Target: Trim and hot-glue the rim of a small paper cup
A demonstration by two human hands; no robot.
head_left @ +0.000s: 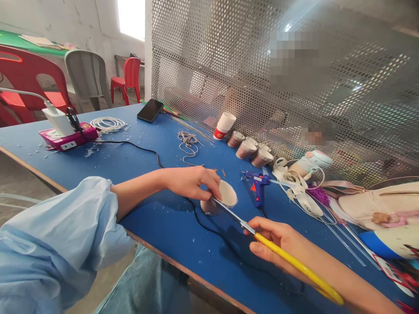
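My left hand [196, 182] reaches over the blue table, its fingers closed on the rim of a paper cup [229, 195]. The cup's outside looks wrapped in brownish cord, and its inside is white. In my right hand [278, 237] is a pair of scissors [288, 257] with long yellow handles, gripped close to the pivot. Their metal blades point up and left, and the tips are at the cup's near rim by my left fingertips. Whether something lies between the blades is too small to tell. A blue glue gun [259, 187] rests to the right of the cup.
Several wrapped cups [246, 149] and a stack of paper cups [224, 126] stand by the perforated metal screen [196, 52]. Loose cord [190, 146], a phone [150, 110] and a purple power strip [70, 137] lie farther left. A black cable [209, 229] passes under the left arm.
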